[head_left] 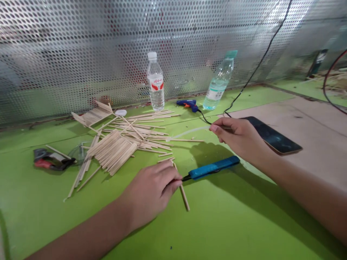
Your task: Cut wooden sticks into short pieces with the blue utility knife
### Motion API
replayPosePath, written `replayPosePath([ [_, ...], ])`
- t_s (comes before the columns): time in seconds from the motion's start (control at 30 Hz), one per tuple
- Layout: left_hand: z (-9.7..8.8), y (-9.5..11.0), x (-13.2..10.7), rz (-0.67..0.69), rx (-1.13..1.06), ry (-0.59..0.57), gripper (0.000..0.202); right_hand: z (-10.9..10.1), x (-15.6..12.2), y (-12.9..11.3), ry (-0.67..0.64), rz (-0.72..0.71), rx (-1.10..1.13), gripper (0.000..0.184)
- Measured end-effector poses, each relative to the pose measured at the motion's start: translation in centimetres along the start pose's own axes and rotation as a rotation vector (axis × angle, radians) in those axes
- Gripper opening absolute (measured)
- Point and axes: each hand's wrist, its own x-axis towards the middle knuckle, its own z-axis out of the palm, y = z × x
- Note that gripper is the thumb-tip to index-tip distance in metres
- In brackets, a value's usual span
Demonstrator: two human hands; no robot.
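Observation:
My left hand [153, 186] is closed over the green table at centre, its fingertips pinched on the thin black end of a blue-handled tool [214, 168] whose exact kind I cannot make out. Under those fingertips runs a short wooden stick [185, 196]. To the right and higher, my right hand [238, 137] pinches one end of a thin, translucent glue stick [189, 133]. Its far end reaches left to the loose wooden sticks [151, 124]. Left of centre lies a flat panel of sticks [112, 151] side by side, with a second stick structure [94, 115] behind it.
A blue glue gun [189, 104] lies at the back between a clear water bottle [156, 85] and a green-capped bottle [219, 83]. A phone [272, 135] is beyond my right wrist. Black-and-red pliers-like tool [52, 159] sits left. Perforated metal [108, 47] walls the back.

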Motion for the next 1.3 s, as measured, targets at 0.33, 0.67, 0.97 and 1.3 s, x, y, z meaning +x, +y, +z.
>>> replayPosePath([
  [0.33, -0.1, 0.2, -0.2, -0.011, 0.014, -0.032, 0.017, -0.6, 0.7, 1.0, 0.027, 0.083, -0.039, 0.029],
  [0.67, 0.1, 0.0, -0.3, -0.012, 0.024, -0.022, 0.014, -1.9, 1.6, 2.2, 0.009, 0.035, -0.331, 0.029],
  [0.97, 0.0, 0.1, -0.2, -0.027, 0.028, -0.054, 0.018, -2.0, 1.7, 2.2, -0.067, 0.082, -0.476, 0.029],
  [1.3, -0.1, 0.2, -0.1, -0.024, 0.032, -0.064, 0.017, -1.8, 1.9, 2.6, -0.087, 0.054, -0.415, 0.021],
])
